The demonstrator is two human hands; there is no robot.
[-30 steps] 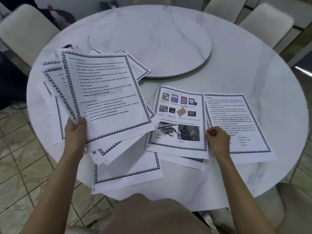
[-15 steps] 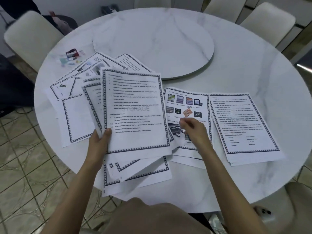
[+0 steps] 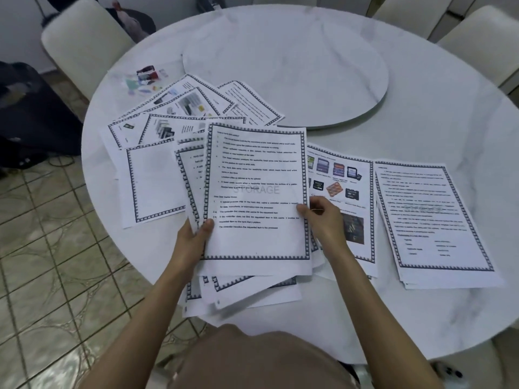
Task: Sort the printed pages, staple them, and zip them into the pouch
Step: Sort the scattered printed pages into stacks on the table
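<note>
Here the top sheet (image 3: 257,192) serves as the landmark: a bordered text page with a grey watermark reading "STORAGE" across its middle, its body text too blurred to read. The left hand (image 3: 193,242) has its grip closed on that sheet's lower left edge, thumb on top, along with a fanned stack (image 3: 241,287) of bordered pages beneath it that sticks out below and past the bench (image 3: 421,113) edge. The right hand (image 3: 323,217) pinches the sheet's right edge, fingers closed on the paper.

Right of the sheet lies a picture page (image 3: 341,181) showing memory cards, partly under the right hand. Further right sits a text pile (image 3: 432,217), squared up, with a faint watermark that cannot be read.

Left of the sheet lies a nearly blank bordered page (image 3: 154,183), and behind the sheet more loose pages (image 3: 196,105) with small pictures spread out. Beyond those, toward the far left, is a clear pouch (image 3: 144,78) holding small coloured items. Behind the sheet, a round turntable (image 3: 295,66) sits in the bench's middle.
</note>
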